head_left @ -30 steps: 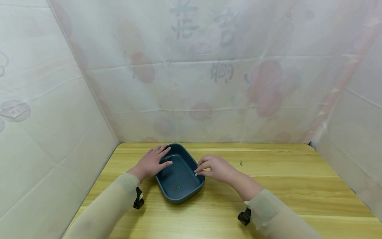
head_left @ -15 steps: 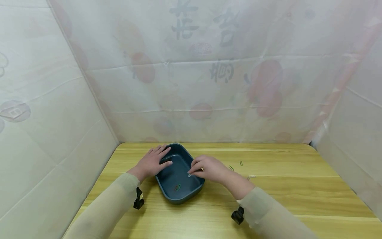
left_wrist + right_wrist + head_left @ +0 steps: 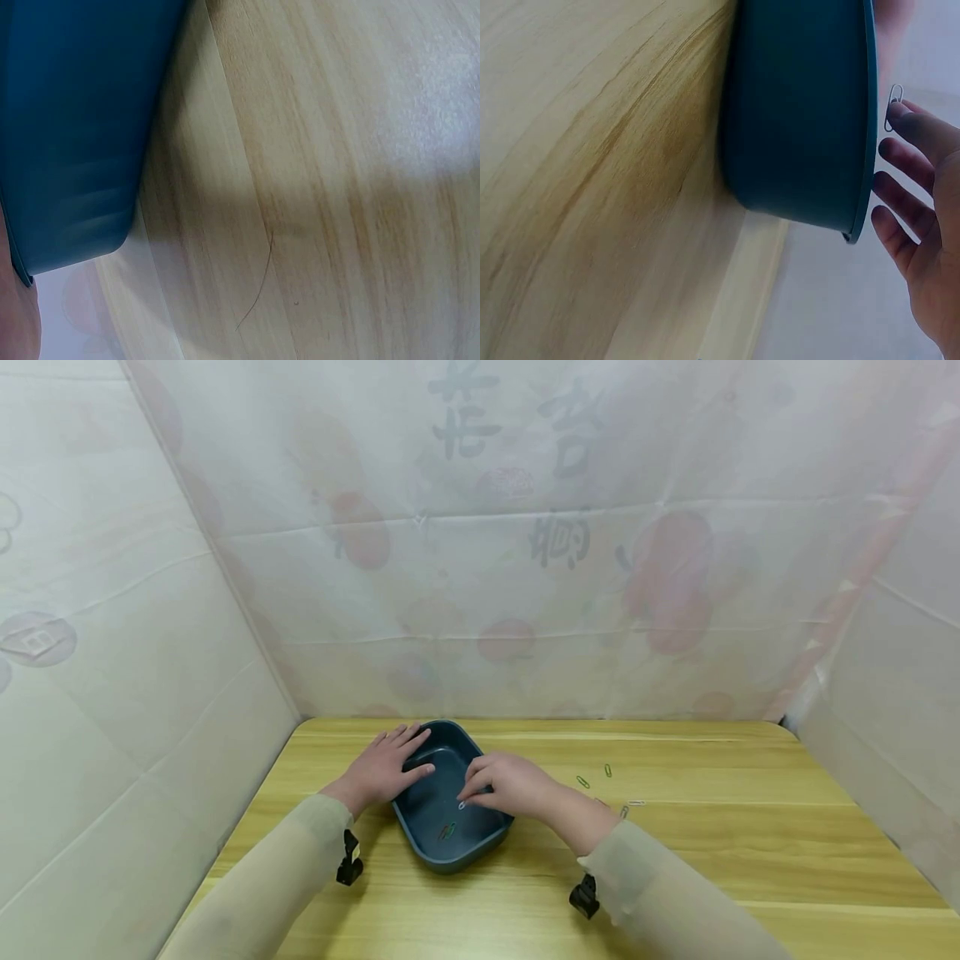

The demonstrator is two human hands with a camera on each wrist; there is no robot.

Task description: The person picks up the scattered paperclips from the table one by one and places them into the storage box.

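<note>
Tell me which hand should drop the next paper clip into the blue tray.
Right. The right hand already pinches a white paper clip over the blue tray, and the loose clips lie on its side. The left hand rests on the tray's rim, likely steadying it.

Tray [image 3: 480,837]: one, dark blue. Paper clips: two in tray [image 3: 446,831], one at right fingertips [image 3: 462,805], four loose on table [image 3: 582,782]. Hands: two. Wrist cameras: two.
</note>
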